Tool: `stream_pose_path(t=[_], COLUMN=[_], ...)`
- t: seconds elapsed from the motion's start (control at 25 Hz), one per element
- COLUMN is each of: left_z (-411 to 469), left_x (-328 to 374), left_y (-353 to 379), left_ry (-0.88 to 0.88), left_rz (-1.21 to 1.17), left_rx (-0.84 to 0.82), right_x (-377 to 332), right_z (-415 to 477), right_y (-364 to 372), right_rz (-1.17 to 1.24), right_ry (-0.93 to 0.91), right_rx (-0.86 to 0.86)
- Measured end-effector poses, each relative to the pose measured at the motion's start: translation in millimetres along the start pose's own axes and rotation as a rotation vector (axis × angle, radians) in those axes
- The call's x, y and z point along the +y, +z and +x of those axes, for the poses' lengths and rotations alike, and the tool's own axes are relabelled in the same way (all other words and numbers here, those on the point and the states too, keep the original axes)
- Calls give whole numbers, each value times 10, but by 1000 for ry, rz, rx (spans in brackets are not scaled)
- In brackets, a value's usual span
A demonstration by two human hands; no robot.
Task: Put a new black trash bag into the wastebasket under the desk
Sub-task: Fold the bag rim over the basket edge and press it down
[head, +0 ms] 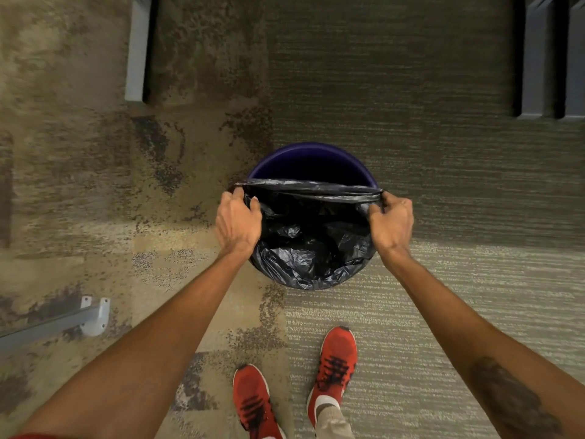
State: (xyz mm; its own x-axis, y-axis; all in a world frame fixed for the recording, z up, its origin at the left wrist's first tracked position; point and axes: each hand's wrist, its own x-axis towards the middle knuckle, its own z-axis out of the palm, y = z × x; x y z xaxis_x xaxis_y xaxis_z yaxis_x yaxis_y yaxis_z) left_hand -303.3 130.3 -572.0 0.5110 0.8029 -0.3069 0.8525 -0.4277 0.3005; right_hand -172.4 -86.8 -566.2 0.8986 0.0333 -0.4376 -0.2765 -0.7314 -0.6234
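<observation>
Our two bare forearms reach forward from the bottom corners, and below them at 6 o'clock stand our red shoes (337, 359) on patterned carpet (443, 296). We see a round purple bin (311, 155) on the floor at centre. Over it lies a black bag (313, 248), crinkled and glossy, covering the near half of the rim while the far half at 12 o'clock shows bare. Our left hand (238, 224) pinches the bag's edge at 9 o'clock; our right hand (392, 220) is closed on the edge at 3 o'clock, so the hem stretches taut between them. Grey furniture legs (136, 49) stand at 11 and 1 o'clock.
</observation>
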Motion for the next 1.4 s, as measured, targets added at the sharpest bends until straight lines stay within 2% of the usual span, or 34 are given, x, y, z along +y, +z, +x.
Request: stream_pose_path(t=[0.2,0.56,0.76,0.96,1.12,1.28,1.4], left_z=[95,129,151,124,125,172,254], left_x=[62,19,27,80,95,84,28], left_y=[9,107,123,123,91,36,-26], left_ry=[45,127,114,44,-20,-66,-101], left_rz=[-4,-33,17,-36,-47,-57,-67], left_rx=[0,28,49,78,48,31,66], right_x=[-56,-90,-145,-191,-205,-152,-151], right_z=[109,284,374,483,458,410,319], right_y=[32,174,163,69,45,61,79], right_rz=[0,-190,-304,-407,-475,-399,-304], right_ry=[-65,-273,-461,-379,-491,-462,-410], right_rx=[-25,-65,-122,-210,-237,-211,-272])
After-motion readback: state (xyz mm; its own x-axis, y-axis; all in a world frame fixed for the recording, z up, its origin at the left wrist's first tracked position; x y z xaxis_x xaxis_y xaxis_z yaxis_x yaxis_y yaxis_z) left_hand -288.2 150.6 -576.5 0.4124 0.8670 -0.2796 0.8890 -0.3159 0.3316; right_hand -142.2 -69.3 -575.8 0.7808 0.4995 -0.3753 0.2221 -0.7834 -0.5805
